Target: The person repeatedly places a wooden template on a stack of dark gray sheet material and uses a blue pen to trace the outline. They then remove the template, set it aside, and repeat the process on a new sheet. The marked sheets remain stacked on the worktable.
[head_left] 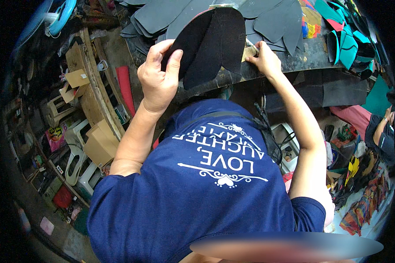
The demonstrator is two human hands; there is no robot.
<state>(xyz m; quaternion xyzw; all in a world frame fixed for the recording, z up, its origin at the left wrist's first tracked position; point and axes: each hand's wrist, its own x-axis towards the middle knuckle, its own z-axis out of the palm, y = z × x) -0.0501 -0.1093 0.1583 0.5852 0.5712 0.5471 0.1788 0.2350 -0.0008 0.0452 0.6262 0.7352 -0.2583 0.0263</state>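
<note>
A black curved panel piece (206, 48) is held up over the near edge of the dark counter (314, 57), in front of a spread of loose grey panels (278, 26). The left hand (159, 76) grips it by its left side, half closed, the thumb on the near face and the fingers bent around toward the back, where the piece hides part of them. The right hand (264, 61), just beside the opposite edge, is nearly closed in a pinch of thumb and forefinger around a slim pale tool (251, 45) (perhaps a small brush, though too little of it shows to be sure). Whether the tool's tip touches the black piece cannot be told. As for progress, lines run down the black piece's face, so it looks as if some sections are already joined; how they are fastened does not show. Its lower edge parts at a notch into separate lobes, so the shaping seems only partly done there. Judging by the many flat grey panels lying overlapped on the counter, plenty appear unworked, while the teal pieces (349, 44) heaped at the right look curved, perhaps further along than the flat ones.
</note>
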